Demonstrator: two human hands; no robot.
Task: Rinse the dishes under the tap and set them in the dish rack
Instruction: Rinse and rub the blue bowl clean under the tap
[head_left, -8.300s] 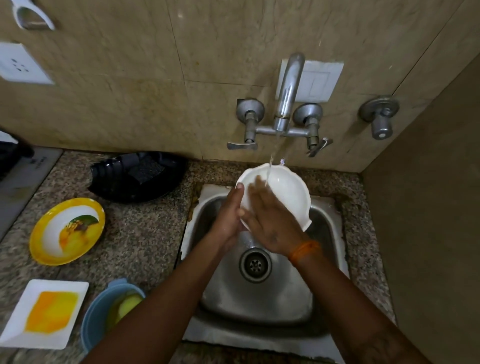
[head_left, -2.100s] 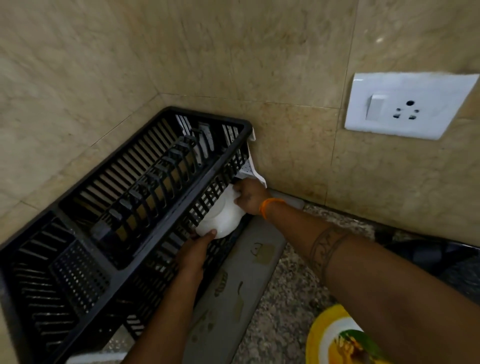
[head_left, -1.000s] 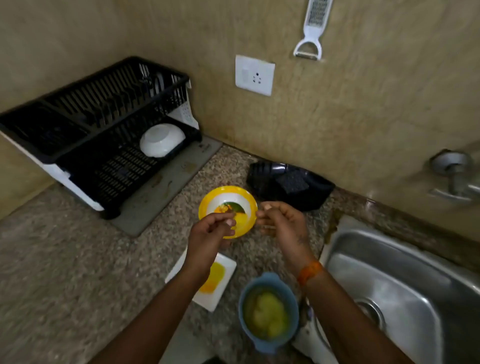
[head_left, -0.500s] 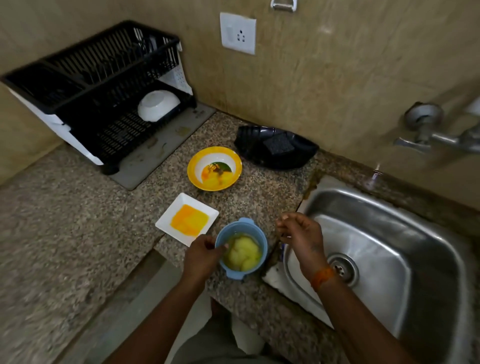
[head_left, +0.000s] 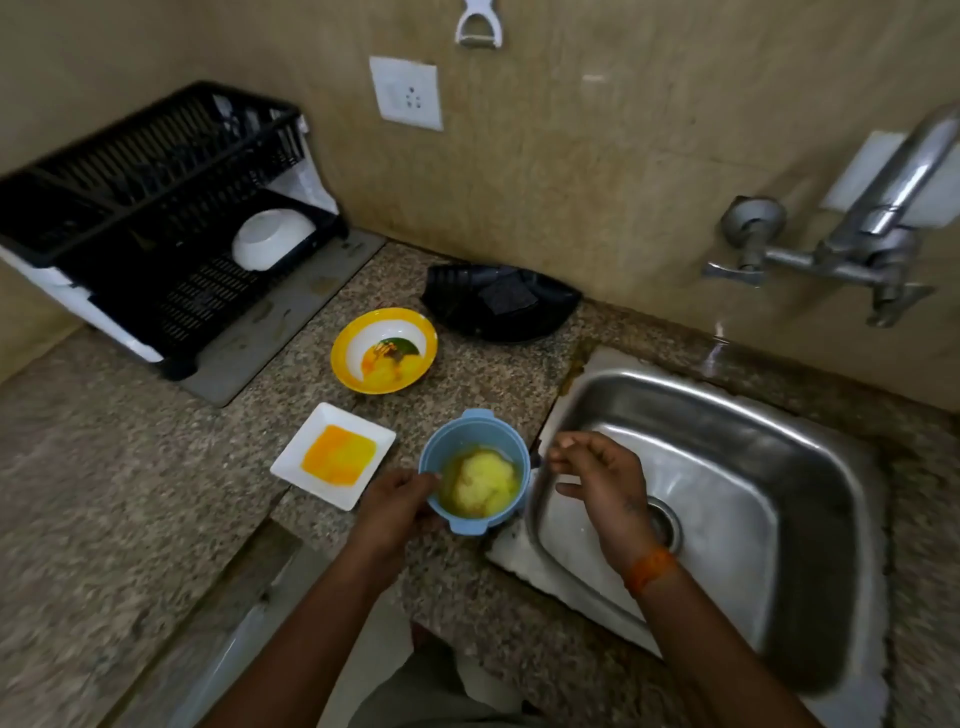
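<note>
- The blue bowl (head_left: 475, 470) sits on the tabletop (head_left: 130, 493), just left of the sink (head_left: 727, 467).
- The left hand (head_left: 397, 512) grips its near-left rim, apparently.
- The right hand (head_left: 597, 478) hovers just right, loosely curled, empty.

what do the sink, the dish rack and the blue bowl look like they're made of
Sink: brushed stainless steel, going by its grey metallic sheen and bright streaked reflections.
Dish rack: black moulded plastic, judging by its thin slatted walls and dull finish.
Blue bowl: probably plastic, with a matte pastel wall and a small moulded tab handle; melamine cannot be ruled out. The left hand grips its rim.
</note>
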